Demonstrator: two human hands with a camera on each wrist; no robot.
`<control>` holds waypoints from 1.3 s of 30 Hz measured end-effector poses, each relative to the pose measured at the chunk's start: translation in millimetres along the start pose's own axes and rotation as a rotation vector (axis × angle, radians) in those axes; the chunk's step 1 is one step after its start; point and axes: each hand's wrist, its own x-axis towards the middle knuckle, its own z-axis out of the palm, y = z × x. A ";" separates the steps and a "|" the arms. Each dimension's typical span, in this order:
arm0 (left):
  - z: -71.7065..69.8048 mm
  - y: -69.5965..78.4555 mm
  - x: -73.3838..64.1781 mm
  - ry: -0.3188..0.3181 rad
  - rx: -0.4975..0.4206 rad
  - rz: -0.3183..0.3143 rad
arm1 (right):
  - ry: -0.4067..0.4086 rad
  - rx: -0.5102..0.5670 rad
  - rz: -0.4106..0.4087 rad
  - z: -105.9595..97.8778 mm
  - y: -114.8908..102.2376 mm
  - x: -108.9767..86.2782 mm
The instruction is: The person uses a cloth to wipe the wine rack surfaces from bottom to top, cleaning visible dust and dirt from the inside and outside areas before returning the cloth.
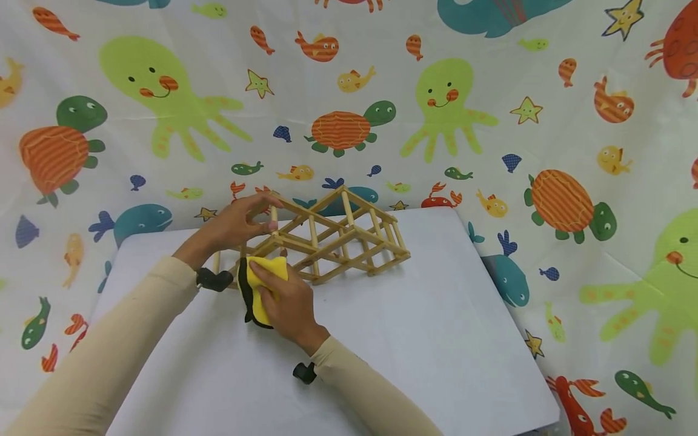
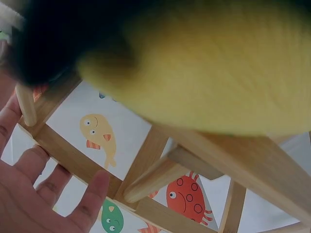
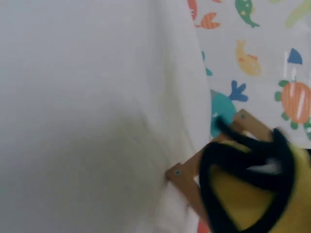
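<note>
A wooden lattice rack (image 1: 351, 233) of slats and round dowels stands on the white surface. My left hand (image 1: 240, 224) grips its upper left part, with fingers and thumb about an upright dowel. In the left wrist view, fingers (image 2: 90, 204) of that hand lie along a slat. My right hand (image 1: 291, 306) holds a yellow cloth (image 1: 264, 290) with a black edge against the rack's near left end. The cloth (image 2: 209, 73) looms large and blurred in the left wrist view. In the right wrist view, black edging (image 3: 209, 179) overlaps a rack corner (image 3: 182, 177).
The white-covered table (image 1: 414, 351) extends in front and to the right of the rack. Behind it hangs a curtain (image 1: 371, 72) printed with sea animals. A small black device (image 1: 305, 372) sits at the right wrist, another (image 1: 214, 279) at the left.
</note>
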 end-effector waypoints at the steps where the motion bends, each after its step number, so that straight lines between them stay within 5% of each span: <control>1: 0.4 -0.9 -0.1 -0.002 -0.005 -0.004 | -0.021 -0.030 0.026 1.2 1.4 0.8; 5: 1.7 -1.9 0.6 -0.024 -0.012 -0.016 | -0.131 -0.073 0.238 4.8 10.2 -7.1; 8: 1.3 -1.6 0.8 -0.029 -0.005 -0.028 | -0.125 -0.017 0.342 3.2 13.4 -16.0; 15: -0.9 -1.4 -0.4 -0.004 0.007 -0.021 | 0.090 0.182 0.187 5.2 5.9 -9.4; 22: 0.6 -1.1 -1.7 -0.014 -0.002 -0.024 | -0.111 0.088 0.344 6.8 10.2 -17.4; 24: 0.2 -0.9 -1.5 -0.017 0.006 -0.026 | -0.106 0.079 0.353 2.8 14.3 -25.9; 30: -2.3 0.9 0.2 -0.005 0.028 -0.042 | 0.180 0.232 0.169 -21.6 24.1 -36.2; 34: -2.6 1.0 0.8 -0.005 0.031 -0.062 | 0.343 0.238 0.172 -33.8 32.7 -34.1; 36: -2.0 0.6 1.0 -0.008 0.027 -0.067 | 0.346 0.231 0.222 -35.4 37.3 -32.9; 39: -1.2 -0.5 1.0 -0.008 0.013 -0.061 | 0.233 0.222 0.292 -34.3 42.1 -33.6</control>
